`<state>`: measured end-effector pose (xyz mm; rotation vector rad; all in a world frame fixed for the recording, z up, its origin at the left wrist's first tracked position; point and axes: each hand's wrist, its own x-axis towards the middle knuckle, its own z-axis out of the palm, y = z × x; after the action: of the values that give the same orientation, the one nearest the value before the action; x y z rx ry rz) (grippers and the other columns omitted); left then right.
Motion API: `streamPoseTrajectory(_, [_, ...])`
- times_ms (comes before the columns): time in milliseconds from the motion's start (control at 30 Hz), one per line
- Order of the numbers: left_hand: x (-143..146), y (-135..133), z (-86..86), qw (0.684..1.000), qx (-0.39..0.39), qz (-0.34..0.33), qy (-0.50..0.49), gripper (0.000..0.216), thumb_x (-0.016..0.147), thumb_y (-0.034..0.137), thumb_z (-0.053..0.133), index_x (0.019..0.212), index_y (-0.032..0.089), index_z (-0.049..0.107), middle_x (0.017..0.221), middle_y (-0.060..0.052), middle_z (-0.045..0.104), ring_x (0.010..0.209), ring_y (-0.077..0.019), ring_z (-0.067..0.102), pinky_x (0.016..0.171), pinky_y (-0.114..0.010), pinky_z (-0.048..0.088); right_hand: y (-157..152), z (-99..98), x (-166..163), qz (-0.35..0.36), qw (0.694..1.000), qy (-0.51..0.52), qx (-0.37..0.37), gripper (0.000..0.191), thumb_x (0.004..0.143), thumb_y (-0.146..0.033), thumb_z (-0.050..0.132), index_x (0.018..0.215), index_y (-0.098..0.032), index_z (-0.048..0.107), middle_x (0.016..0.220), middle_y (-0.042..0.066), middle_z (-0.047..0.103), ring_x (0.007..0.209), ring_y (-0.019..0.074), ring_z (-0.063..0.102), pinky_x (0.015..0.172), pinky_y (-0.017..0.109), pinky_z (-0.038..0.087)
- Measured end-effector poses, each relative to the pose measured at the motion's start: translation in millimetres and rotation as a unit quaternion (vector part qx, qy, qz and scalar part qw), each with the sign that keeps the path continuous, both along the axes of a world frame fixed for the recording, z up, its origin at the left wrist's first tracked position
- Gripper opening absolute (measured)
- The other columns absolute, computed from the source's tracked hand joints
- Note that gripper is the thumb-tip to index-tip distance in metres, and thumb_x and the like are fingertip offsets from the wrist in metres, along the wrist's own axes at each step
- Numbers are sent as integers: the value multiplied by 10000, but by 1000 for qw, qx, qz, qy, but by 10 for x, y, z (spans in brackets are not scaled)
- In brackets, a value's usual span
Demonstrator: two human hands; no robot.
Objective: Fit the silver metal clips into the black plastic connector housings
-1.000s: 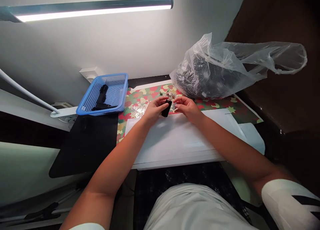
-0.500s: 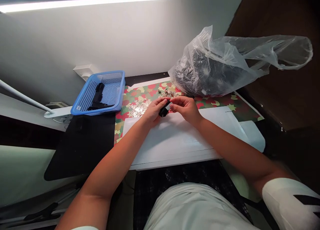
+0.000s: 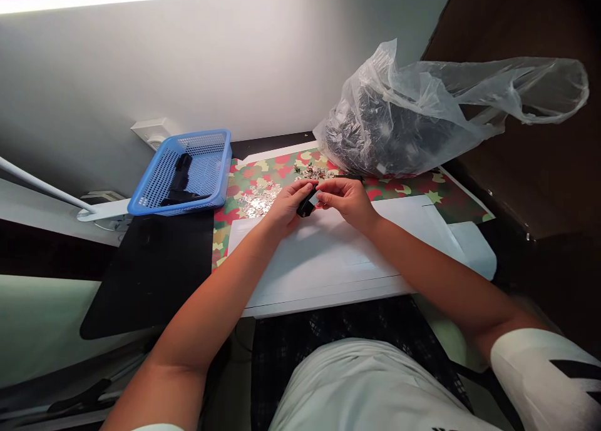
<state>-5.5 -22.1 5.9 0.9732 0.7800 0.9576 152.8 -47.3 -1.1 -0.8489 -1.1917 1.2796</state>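
My left hand point(image 3: 287, 207) is closed around a small black block-shaped part point(image 3: 306, 206), held tilted above the white board point(image 3: 323, 256). From the other side, the thumb and fingers of my right hand point(image 3: 346, 199) pinch at the part's upper right side; whatever small piece they may hold is too small to make out. Behind my left hand lies a spread of small shiny metal pieces point(image 3: 260, 199). A second pile of metal pieces point(image 3: 315, 171) sits just beyond my fingertips.
A blue perforated basket point(image 3: 220, 168) at the left holds several black parts point(image 3: 181, 174). A clear plastic bag point(image 3: 394, 131) full of dark items stands at the back right. Beneath everything lies a camouflage-patterned sheet point(image 3: 434, 197) on a black table point(image 3: 164, 268).
The whole view has shifted slightly. Both hands stay together on the black part, with only small finger movement.
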Motion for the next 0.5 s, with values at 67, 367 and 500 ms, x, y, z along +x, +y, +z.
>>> streamPoseTrajectory(67, [2,3,-5,1000,-1,-1,-3,403,643,416,878,917,168,716,776,-19,694,648,-116,618,572,-238,477,-1,-1,-3,-1,1000,2,2,352,595,-453,867,788,-202,711,719,-5,706,623,139,657,617,306,558])
streamPoseTrajectory(367, [5,10,-27,1000,8,13,6,319,711,377,839,916,166,715,807,-29,695,671,-117,630,632,-263,513,-1,-35,-12,-10,999,-28,30,297,647,-409,836,802,-197,699,733,-1,687,629,136,627,638,320,552])
streamPoseTrajectory(500, [8,15,-38,1000,6,20,13,310,715,368,840,918,165,720,793,-21,689,651,-106,618,606,-252,502,-22,-62,-10,-30,996,-63,49,210,708,-369,788,811,-206,704,755,3,692,670,156,647,694,345,562])
